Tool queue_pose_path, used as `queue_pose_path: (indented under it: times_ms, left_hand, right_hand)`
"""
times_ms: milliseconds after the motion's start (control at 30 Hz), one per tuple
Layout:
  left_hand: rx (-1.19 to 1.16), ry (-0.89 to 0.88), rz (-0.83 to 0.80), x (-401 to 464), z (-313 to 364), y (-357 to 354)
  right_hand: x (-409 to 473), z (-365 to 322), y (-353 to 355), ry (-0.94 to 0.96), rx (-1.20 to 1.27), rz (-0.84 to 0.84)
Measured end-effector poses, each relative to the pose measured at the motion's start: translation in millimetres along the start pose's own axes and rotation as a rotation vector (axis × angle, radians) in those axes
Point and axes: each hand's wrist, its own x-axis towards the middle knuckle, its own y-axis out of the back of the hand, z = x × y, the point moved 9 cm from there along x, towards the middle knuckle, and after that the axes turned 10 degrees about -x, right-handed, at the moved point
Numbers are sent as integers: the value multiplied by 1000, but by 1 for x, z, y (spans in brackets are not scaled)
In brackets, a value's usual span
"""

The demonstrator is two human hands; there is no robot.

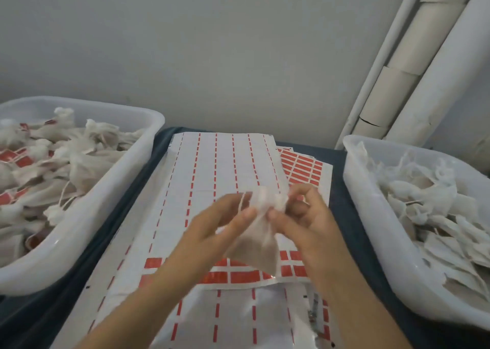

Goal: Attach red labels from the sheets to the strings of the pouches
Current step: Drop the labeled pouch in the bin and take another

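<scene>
Both hands hold one white mesh pouch (258,238) above the label sheets. My left hand (225,221) pinches its upper left edge, where the pouch's thin string (241,202) loops by the fingers. My right hand (305,213) grips the gathered top on the right. The pouch body hangs down between them. Under it lies a mostly peeled label sheet (212,168) with a few rows of red labels (241,276) left near its front. Another sheet with full red labels (302,167) peeks out at the back right.
A translucent tub (124,187) on the left holds pouches that carry red labels. A matching tub (371,224) on the right holds plain pouches. Dark cloth (342,189) covers the table. Cardboard tubes (413,54) lean on the wall at the back right.
</scene>
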Motion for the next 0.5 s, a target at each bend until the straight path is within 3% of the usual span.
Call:
queue_pose_path:
  times_ms: [67, 167, 333, 500]
  left_hand:
    - [11, 45, -18, 4, -16, -22]
    - [61, 38, 108, 7, -38, -15]
    - [-37, 102, 179, 5, -56, -2]
    - [-199, 230, -74, -2, -65, -23]
  right_hand:
    - [4, 28, -15, -112, 3, 17]
    - [6, 57, -15, -225, -18, 57]
    - [8, 64, -4, -198, -58, 55]
    - [-1, 70, -30, -271, 150, -299]
